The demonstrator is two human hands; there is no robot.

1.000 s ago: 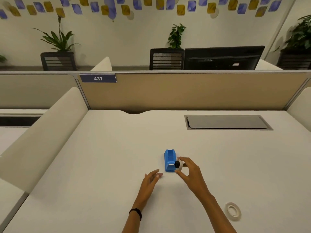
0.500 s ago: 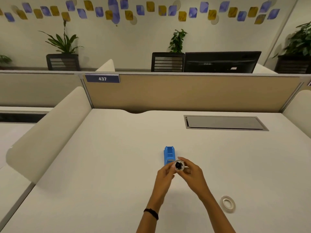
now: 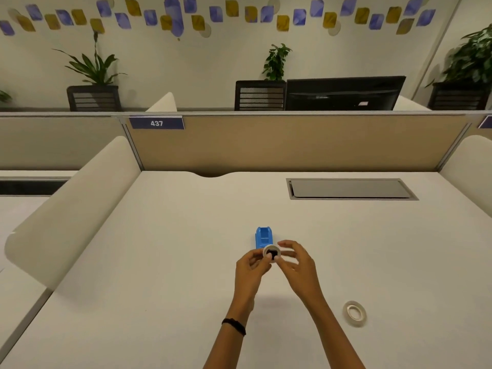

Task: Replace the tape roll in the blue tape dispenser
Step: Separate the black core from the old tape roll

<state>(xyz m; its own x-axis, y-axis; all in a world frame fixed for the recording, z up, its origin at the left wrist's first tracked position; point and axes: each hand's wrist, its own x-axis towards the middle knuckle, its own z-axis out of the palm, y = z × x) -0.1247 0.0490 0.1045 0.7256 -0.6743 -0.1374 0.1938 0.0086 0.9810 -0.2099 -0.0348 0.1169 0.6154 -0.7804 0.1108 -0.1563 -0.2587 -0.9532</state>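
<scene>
The blue tape dispenser (image 3: 263, 237) stands on the white desk (image 3: 165, 249), its roll slot showing empty. Just in front of it, a small white tape roll with a black core (image 3: 271, 253) is held above the desk. My left hand (image 3: 251, 270) pinches the roll from the left. My right hand (image 3: 295, 262) touches it from the right with its fingers spread and blurred. A second tape roll (image 3: 354, 313), white and flat on the desk, lies to the right of my right forearm.
A grey cable hatch (image 3: 351, 189) is set into the desk at the back right. A tan partition (image 3: 292, 145) closes the far edge, with padded cream dividers on the left (image 3: 69, 206) and right (image 3: 468, 166).
The roll with the black core came away from the dispenser's side into the air. My left hand rose from the desk and took hold of it, and both hands drew slightly nearer to me.
</scene>
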